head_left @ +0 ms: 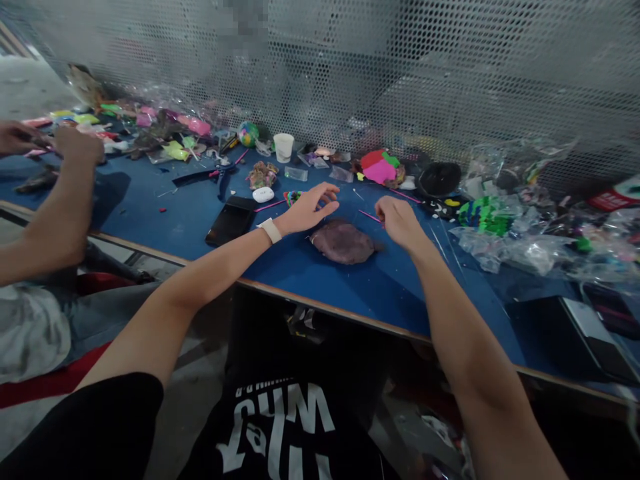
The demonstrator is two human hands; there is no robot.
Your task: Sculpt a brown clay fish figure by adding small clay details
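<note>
Though the right grip (386, 215) is near, the lump (344, 242) lies apart.

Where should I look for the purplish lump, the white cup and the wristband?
purplish lump (343, 243): head view, middle of its upper surface
white cup (283, 149): head view, front of its side wall
wristband (271, 231): head view, outer face of the band

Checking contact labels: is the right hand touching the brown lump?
Apart. The head view shows blue table between the right hand and the brown lump.
</note>
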